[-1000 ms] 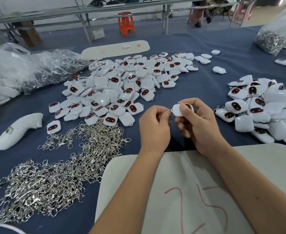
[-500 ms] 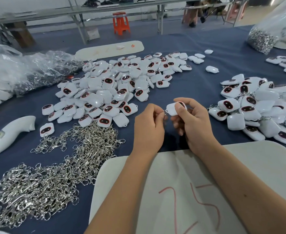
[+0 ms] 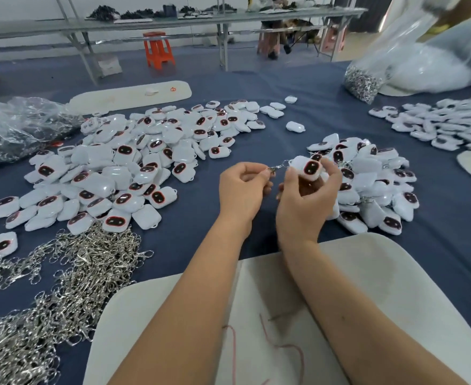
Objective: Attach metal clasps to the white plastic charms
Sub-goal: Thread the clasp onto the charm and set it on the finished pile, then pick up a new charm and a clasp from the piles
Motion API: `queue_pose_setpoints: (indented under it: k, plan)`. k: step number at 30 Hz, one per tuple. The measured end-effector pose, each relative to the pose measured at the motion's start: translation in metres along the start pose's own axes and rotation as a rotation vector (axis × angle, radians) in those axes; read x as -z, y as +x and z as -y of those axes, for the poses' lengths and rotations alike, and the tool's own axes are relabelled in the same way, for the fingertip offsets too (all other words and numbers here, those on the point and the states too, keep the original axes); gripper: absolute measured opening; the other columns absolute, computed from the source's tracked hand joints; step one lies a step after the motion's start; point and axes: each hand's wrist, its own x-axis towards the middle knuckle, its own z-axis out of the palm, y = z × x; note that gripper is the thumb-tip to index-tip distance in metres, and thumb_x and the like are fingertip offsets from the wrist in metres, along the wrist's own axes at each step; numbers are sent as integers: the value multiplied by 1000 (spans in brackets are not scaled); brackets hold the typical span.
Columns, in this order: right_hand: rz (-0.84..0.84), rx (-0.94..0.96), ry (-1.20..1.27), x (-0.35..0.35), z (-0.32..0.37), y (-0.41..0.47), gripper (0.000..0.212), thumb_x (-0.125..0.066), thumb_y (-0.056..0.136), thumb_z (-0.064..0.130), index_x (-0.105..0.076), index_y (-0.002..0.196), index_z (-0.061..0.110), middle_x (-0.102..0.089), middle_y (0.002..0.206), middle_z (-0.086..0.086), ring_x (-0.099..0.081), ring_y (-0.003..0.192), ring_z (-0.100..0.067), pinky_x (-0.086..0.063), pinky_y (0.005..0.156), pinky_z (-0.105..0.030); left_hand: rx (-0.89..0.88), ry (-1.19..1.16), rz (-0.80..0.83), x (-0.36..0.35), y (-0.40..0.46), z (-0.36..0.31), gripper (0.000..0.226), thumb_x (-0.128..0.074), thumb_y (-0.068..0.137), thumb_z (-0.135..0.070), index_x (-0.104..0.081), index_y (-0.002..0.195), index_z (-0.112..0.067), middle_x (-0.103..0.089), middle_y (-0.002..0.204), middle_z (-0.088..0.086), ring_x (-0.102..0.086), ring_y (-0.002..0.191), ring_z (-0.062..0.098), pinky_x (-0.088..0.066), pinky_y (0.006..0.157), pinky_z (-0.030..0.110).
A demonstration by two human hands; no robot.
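Right now the person is mid-join, just above the middle of the frame: the right hand grips a white charm between thumb and fingers, dark face turned up toward the camera, while the left hand pinches a metal clasp whose ring meets the charm's left corner. From where I stand, the clasp looks hooked on or very nearly so; I cannot tell whether the ring has fully closed through the loop.

Next, I'd judge, comes a small tug to check it holds, then dropping the piece onto the finished pile at right of centre, which the right hand already overlaps. After that, a fresh charm from the big heap at left and a clasp from the silver tangle at lower left.

Compared with half a second ago, the charm has been turned so its dark face shows, the clasp is stretched out visibly between the two hands, and both hands sit closer to the right-hand pile.
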Motion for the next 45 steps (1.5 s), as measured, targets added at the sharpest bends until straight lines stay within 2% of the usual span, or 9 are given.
queue_pose_setpoints:
  k: [5,15,24,28,33,36,41,43,45]
  plan:
    - [-51,152,-131,11,1,19,89,-63,93,2,-18,164,31,-64,118,-4,-66,84,-9,-51,78,-15,-43,-17,24,-38,8,-5,8,-65,98,-19,-73,97,-18,-78,92,-4,-68,75,2,-55,66,20]
    - [313,299,-562,5,-3,7,29,-64,91,2,-61,118,14,-64,84,9,-60,74,-7,-52,77,-30,16,-63,-132,10,6,12,22,-57,103,-20,-73,92,-10,-77,87,2,-66,74,13,-57,64,25]
    - [1121,410,-861,-47,12,-61,16,-62,96,18,-68,111,18,-66,97,5,-61,92,-21,-51,83,-40,-121,227,-367,139,-19,-14,21,-57,95,-11,-72,80,-14,-73,72,-5,-62,56,4,-47,53,18]
    - [1345,379,-885,-76,20,-97,17,-67,97,35,-66,101,18,-65,92,3,-61,88,-22,-54,80,-41,-182,363,-515,194,-32,-29,21,-58,92,-18,-72,76,-20,-75,74,-6,-64,60,7,-52,60,27]
    - [1059,372,-972,-103,14,-122,46,-65,99,48,-50,125,13,-57,121,-9,-62,100,-34,-43,72,-38,-174,517,-590,221,-40,-32,20,-59,93,-23,-71,77,-21,-74,79,-5,-72,82,23,-58,85,47]
    - [1050,395,-1156,-112,6,-123,51,-69,99,38,-44,136,12,-51,135,-14,-64,108,-37,-38,72,-35,-190,551,-604,220,-43,-28,21,-59,93,-23,-70,75,-20,-73,79,-4,-71,80,24,-56,85,48]
    - [982,266,-997,-114,5,-112,12,-55,101,23,-52,98,13,-56,101,-9,-51,79,-29,-33,64,-32,-255,657,-534,217,-46,-24,16,-61,94,-22,-70,80,-20,-71,80,-8,-67,80,12,-55,80,37]
    - [914,127,-857,-110,2,-102,20,-52,99,22,-49,82,12,-56,84,-4,-50,72,-30,-32,55,-33,-302,800,-386,216,-51,-24,9,-66,91,-21,-69,83,-24,-68,79,-12,-63,77,2,-51,73,26]
    - [916,13,-781,-104,0,-93,14,-54,98,22,-63,95,12,-63,90,-1,-57,77,-27,-42,58,-31,-298,980,-138,215,-54,-26,5,-72,85,-21,-71,82,-25,-69,80,-13,-63,79,3,-51,75,25]
